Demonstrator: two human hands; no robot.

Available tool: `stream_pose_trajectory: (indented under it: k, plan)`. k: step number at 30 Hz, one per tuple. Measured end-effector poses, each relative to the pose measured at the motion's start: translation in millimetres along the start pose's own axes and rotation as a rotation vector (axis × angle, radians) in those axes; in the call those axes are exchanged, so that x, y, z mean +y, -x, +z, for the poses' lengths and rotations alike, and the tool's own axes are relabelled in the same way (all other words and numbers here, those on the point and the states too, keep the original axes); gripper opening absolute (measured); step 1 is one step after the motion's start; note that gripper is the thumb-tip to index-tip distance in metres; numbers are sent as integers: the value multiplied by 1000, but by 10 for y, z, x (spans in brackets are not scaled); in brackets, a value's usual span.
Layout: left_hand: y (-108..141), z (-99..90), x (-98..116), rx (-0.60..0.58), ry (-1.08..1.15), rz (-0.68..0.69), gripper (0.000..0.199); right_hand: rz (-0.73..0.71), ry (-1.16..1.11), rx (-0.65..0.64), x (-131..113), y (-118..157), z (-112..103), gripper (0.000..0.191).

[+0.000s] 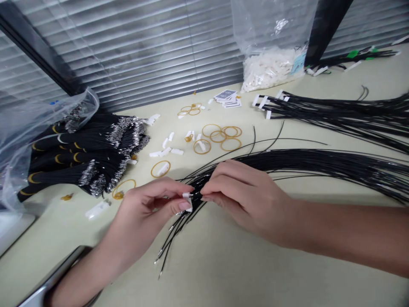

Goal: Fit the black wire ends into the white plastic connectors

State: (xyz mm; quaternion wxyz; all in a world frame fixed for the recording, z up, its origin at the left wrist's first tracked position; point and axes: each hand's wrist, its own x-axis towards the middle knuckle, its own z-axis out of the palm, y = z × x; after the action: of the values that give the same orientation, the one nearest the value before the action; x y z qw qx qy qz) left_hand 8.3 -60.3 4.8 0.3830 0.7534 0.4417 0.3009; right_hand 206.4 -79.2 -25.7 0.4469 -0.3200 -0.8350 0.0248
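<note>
Indoor setting at a tilted angle from above, with a smooth, pale yellow-green counter (255,273) across most of the lower view. Along its far side, broad gray slatted blinds (143,55) in closely spaced rows, with a thin cord (191,42) running down near the middle. On one side, a dark left post (35,47) slanting down to the right; on the other, a dark right post (329,30) slanting down to the left. Further blinds beyond both. Cool, muted light, with soft, pale sheen along the slats.
</note>
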Motion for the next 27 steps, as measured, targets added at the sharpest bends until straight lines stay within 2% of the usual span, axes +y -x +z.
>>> stream_pose_trajectory:
  k: [4,11,15,17,19,21,24,27]
  plan:
    - [6,9,6,-25,-23,21,8,-25,4,-8,7,14,7,21]
    - [5,53,15,-84,-87,134,10,-48,-5,-36,16,39,26,20]
    - [-10,17,3,-9,-127,140,7,-87,99,51,-53,-11,-41,18]
    - [-32,-10,-20,24,-145,122,6,-208,148,-14,-76,-21,-69,22]
    - [-55,-37,-55,6,-150,94,8,-287,191,-184,-66,-9,-65,24]
    - [-71,-56,-93,-36,-176,87,11,-235,224,-312,-27,14,-31,22]
    - [-77,-67,-134,-94,-242,118,15,-100,197,-337,36,36,23,23]
    - [-69,-61,-148,-97,-272,113,16,-74,165,-357,49,36,27,22]
